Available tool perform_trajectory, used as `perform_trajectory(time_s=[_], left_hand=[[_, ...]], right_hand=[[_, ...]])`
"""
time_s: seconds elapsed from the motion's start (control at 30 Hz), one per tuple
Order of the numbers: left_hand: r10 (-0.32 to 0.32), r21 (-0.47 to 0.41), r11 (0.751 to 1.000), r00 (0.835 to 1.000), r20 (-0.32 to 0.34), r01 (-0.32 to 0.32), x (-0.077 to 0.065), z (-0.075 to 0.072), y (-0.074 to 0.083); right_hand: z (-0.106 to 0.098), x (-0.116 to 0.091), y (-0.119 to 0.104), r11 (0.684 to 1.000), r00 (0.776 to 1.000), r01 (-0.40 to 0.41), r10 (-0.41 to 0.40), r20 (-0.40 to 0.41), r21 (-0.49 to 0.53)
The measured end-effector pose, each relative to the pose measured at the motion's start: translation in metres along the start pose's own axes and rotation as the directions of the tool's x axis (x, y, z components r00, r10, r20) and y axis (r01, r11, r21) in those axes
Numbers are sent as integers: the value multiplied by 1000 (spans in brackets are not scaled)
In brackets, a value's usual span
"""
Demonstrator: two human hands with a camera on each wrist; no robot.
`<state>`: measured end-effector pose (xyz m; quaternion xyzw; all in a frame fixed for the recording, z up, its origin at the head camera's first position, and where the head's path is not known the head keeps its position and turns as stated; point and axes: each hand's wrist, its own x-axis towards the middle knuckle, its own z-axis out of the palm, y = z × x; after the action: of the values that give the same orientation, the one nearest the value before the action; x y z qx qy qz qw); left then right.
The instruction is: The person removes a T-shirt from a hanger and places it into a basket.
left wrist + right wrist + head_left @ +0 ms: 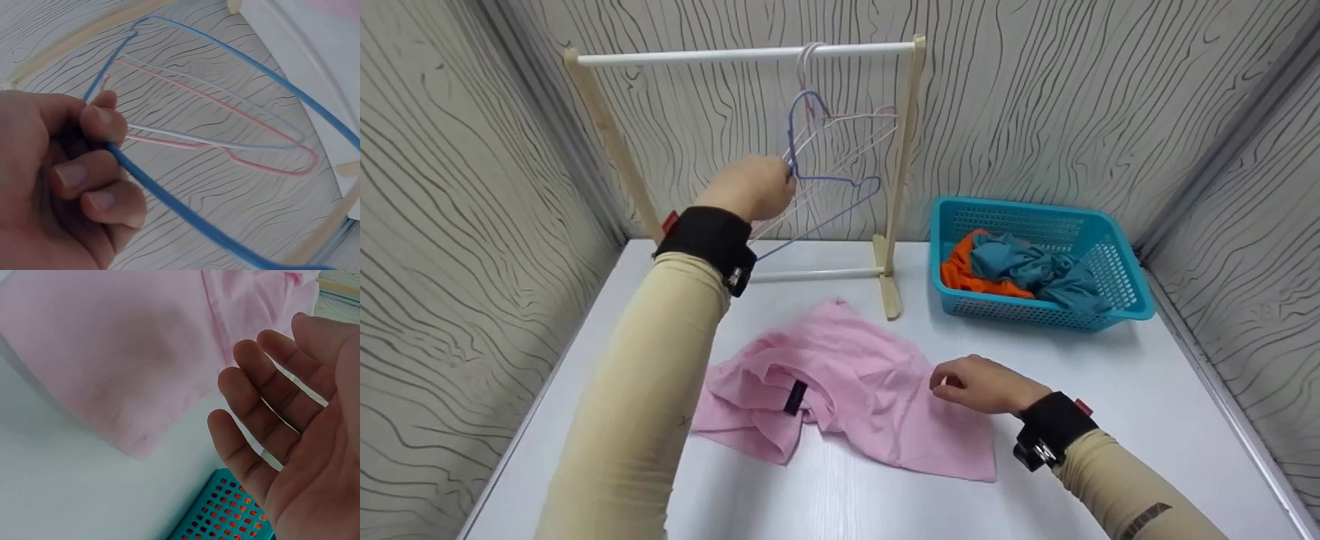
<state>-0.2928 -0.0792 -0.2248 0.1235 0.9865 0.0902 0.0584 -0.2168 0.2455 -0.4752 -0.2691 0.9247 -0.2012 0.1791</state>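
My left hand (756, 186) grips a blue wire hanger (840, 178) near the base of its hook, in front of the rack. In the left wrist view the fingers and thumb curl round the blue hanger (185, 211). Behind it, a white hanger and a pink hanger (264, 169) hang from the rack's bar. A pink shirt (877, 375) lies crumpled on the table, its dark neck label showing. Over the shirt's right side is my right hand (986, 384), holding nothing. The right wrist view shows its fingers (242, 396) loosely bent and apart, above the pink cloth (124, 354).
A rack with a white top bar (697, 55) and wooden posts stands at the back of the white table (780, 502). On the right sits a teal basket (1035, 311) holding orange and grey-blue cloth. Wood-grain-patterned walls enclose three sides.
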Motion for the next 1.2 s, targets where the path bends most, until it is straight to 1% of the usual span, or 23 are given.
perform_trajectory(time_s=[0.1,0.2,0.27,0.33,0.43,0.63,0.7,0.77,0.87,0.93,1.03,1.1,1.2], left_hand=[[-36,-5,999,997,68,36,7,-15,9],[-70,-15,997,988,135,72,13,-30,16],[-91,-27,995,982,164,96,14,-40,18],[-104,-44,993,980,172,113,16,-48,20],[-114,-55,991,979,167,125,21,-60,23],[-118,-59,990,983,143,127,36,-76,27],[-125,-53,990,985,123,132,43,-77,29],[-144,-40,988,984,107,149,46,-75,30],[-175,-39,983,982,71,178,49,-69,33],[-191,-54,980,980,51,194,51,-65,35],[-198,-64,978,980,26,200,52,-60,36],[-205,-59,977,978,32,207,52,-58,36],[-224,-54,973,974,43,226,49,-55,30]], right_hand=[[-1,0,5,1000,1000,-26,26,-2,14],[-2,0,9,999,999,-45,45,-8,20],[-1,0,11,999,999,-48,48,-14,16],[-1,0,12,999,999,-47,47,-23,8],[-1,0,14,999,998,-49,49,-34,0],[0,0,15,994,994,-110,110,-25,2],[0,0,16,992,992,-126,126,-19,7],[2,0,15,991,991,-131,131,-12,11],[4,0,15,991,991,-135,135,-8,8],[5,1,15,991,991,-136,136,-6,3],[7,2,14,992,992,-127,127,-2,-11],[8,3,13,993,993,-117,117,-3,-14],[8,10,10,996,996,-85,86,4,-28]])
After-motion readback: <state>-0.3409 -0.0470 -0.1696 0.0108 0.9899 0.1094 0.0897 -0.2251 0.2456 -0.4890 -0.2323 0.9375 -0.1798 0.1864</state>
